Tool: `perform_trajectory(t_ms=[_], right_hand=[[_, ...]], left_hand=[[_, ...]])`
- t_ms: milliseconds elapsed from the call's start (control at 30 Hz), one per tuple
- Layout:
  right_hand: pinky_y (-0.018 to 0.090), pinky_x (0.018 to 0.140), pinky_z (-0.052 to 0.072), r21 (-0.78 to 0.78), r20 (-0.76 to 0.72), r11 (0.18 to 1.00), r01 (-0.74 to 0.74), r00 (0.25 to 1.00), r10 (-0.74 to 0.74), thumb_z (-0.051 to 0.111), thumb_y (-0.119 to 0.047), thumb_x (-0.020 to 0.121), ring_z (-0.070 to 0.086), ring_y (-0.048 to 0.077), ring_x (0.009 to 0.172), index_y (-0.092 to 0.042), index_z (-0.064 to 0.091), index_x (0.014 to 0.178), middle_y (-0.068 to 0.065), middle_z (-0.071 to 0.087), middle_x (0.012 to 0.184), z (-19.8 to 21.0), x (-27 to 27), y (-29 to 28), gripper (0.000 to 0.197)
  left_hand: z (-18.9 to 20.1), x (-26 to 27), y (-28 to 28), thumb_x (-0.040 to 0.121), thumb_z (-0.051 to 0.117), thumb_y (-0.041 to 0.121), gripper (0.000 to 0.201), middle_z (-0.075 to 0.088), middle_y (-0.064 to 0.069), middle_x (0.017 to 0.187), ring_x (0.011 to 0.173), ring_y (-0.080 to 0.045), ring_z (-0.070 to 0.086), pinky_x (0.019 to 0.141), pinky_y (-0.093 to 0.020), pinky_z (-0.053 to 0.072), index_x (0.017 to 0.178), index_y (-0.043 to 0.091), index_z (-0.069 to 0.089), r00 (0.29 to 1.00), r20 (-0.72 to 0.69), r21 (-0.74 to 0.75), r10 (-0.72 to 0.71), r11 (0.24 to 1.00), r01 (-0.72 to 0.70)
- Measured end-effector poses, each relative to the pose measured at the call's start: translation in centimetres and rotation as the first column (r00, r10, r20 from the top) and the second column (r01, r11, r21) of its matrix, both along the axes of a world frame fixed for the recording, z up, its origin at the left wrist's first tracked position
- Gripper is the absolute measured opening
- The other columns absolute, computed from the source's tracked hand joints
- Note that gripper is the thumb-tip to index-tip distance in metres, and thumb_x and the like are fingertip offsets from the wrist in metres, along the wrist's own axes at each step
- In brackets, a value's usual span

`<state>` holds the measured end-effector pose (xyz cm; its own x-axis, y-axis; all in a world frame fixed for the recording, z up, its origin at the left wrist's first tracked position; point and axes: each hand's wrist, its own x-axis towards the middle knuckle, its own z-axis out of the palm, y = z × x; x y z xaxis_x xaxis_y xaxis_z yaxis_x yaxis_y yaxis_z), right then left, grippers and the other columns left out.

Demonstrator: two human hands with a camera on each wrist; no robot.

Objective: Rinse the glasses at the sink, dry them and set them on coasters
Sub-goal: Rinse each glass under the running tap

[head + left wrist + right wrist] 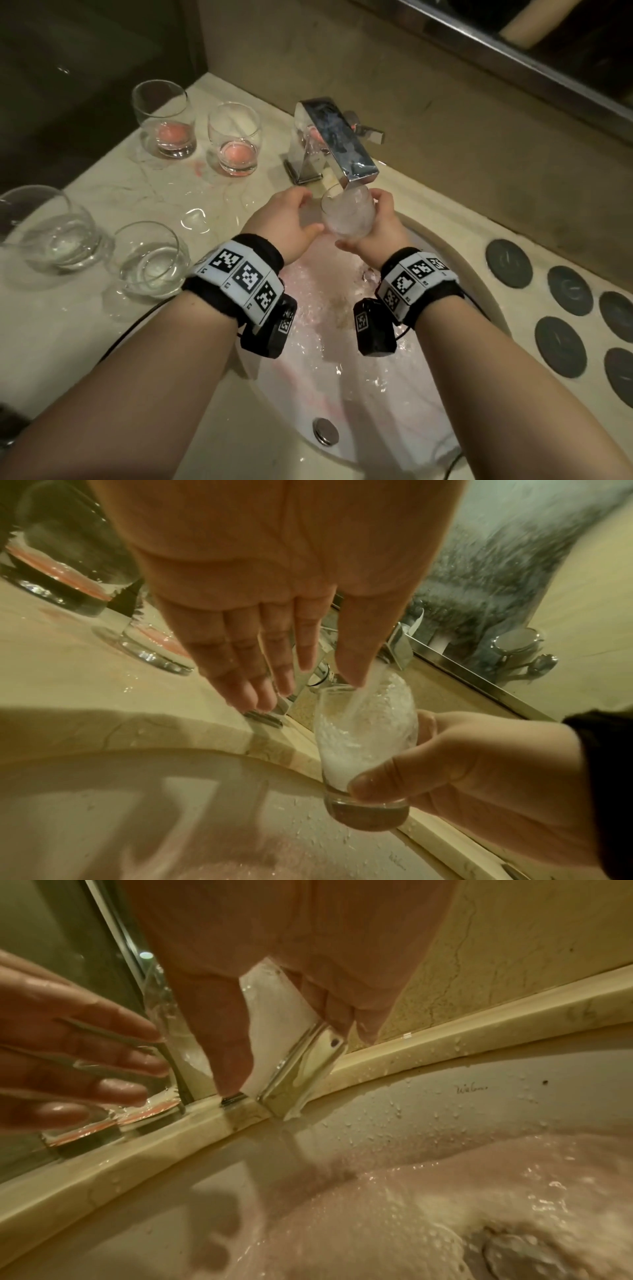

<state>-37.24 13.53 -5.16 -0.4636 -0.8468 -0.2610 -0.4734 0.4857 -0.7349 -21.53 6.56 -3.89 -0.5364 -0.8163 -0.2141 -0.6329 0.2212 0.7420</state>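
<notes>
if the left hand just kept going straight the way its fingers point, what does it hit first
Probably the chrome faucet: the left hand is open, its straight fingers aimed at the faucet's base beside the glass. Depth is unclear.

The tap (337, 144) is mirror-polished metal. Below it, the basin (455, 260) looks glossy white ceramic (wet all over), set in a smooth, veined stone bench (113, 192). Left of the tap stand clear glasses (164, 120); right, matt dark coasters (508, 263).
</notes>
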Motion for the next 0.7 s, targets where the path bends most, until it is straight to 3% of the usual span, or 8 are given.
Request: perform_trajectory(t_ms=[133, 300, 400, 467, 567, 633, 700], right_hand=[[0.007, 0.065, 0.038, -0.013, 0.011, 1.0, -0.02, 1.0, 0.02, 0.08, -0.009, 0.071, 0.051, 0.006, 0.09, -0.016, 0.024, 0.134, -0.007, 0.049, 0.107, -0.3, -0.1, -0.1, 0.085], [0.009, 0.065, 0.046, -0.046, 0.057, 0.999, -0.021, 0.998, 0.023, 0.079, -0.005, 0.071, 0.053, 0.005, 0.09, -0.016, 0.024, 0.133, -0.012, 0.046, 0.1, -0.7, -0.1, -0.1, 0.083], [0.004, 0.059, 0.045, -0.077, 0.088, 0.997, -0.014, 0.996, 0.021, 0.08, -0.004, 0.07, 0.05, 0.0, 0.087, -0.015, 0.026, 0.133, -0.011, 0.044, 0.102, -0.5, -0.3, 0.0, 0.083], [0.007, 0.061, 0.047, -0.095, 0.141, 0.995, 0.002, 0.99, 0.012, 0.082, -0.005, 0.068, 0.053, 0.002, 0.09, -0.018, 0.03, 0.131, -0.009, 0.047, 0.104, -0.5, -0.4, -0.1, 0.083], [0.023, 0.073, 0.054, -0.094, 0.18, 0.995, 0.008, 0.984, 0.009, 0.085, -0.009, 0.064, 0.057, 0.01, 0.095, -0.027, 0.033, 0.125, -0.011, 0.048, 0.105, -0.5, -0.5, 0.0, 0.082], [0.026, 0.07, 0.056, -0.103, 0.242, 0.994, 0.036, 0.97, -0.01, 0.084, -0.009, 0.065, 0.058, 0.011, 0.091, -0.028, 0.032, 0.127, -0.007, 0.05, 0.107, -0.6, -0.8, 0.4, 0.084], [0.031, 0.073, 0.057, -0.103, 0.302, 0.99, 0.096, 0.951, -0.061, 0.085, -0.019, 0.065, 0.059, 0.016, 0.092, -0.032, 0.031, 0.126, 0.001, 0.051, 0.114, -0.9, -1.2, 1.1, 0.083]], left_hand=[[0.1, -0.4, -0.3, 0.085, 0.066, 0.032, 0.063, 0.043, -0.002, 0.138, 0.117, -0.017, 0.051, 0.1, -0.034, 0.042, 0.139, 0.02, 0.036, 1.0, 0.0, -0.031, -0.024, 0.999, 0.024], [-0.1, -1.0, -0.1, 0.084, 0.068, 0.028, 0.061, 0.04, -0.004, 0.14, 0.122, -0.021, 0.048, 0.103, -0.036, 0.039, 0.138, 0.019, 0.04, 0.995, -0.002, -0.092, -0.096, 0.991, 0.095], [-0.3, -1.4, 0.0, 0.086, 0.065, 0.029, 0.05, 0.038, -0.002, 0.142, 0.126, -0.02, 0.043, 0.105, -0.031, 0.034, 0.131, 0.019, 0.048, 0.989, 0.031, -0.171, -0.143, 0.974, 0.146], [-0.5, -1.6, 0.1, 0.088, 0.062, 0.032, 0.034, 0.041, -0.001, 0.14, 0.125, -0.019, 0.043, 0.105, -0.031, 0.034, 0.118, 0.019, 0.056, 0.984, 0.053, -0.187, -0.171, 0.966, 0.178], [-0.7, -2.0, 0.4, 0.089, 0.059, 0.031, 0.012, 0.057, -0.001, 0.11, 0.102, -0.019, 0.056, 0.091, -0.035, 0.045, 0.091, 0.021, 0.054, 0.992, -0.042, -0.075, -0.118, 0.991, 0.115], [-1.2, -2.2, 0.3, 0.089, 0.06, 0.031, 0.014, 0.059, 0.002, 0.089, 0.089, -0.019, 0.058, 0.084, -0.034, 0.047, 0.084, 0.021, 0.051, 0.993, -0.11, 0.055, -0.032, 0.998, 0.039], [-1.6, -2.4, 0.2, 0.091, 0.059, 0.03, 0.014, 0.063, -0.001, 0.084, 0.083, -0.02, 0.062, 0.083, -0.036, 0.051, 0.081, 0.021, 0.053, 0.978, -0.194, 0.276, 0.074, 0.961, -0.018]])
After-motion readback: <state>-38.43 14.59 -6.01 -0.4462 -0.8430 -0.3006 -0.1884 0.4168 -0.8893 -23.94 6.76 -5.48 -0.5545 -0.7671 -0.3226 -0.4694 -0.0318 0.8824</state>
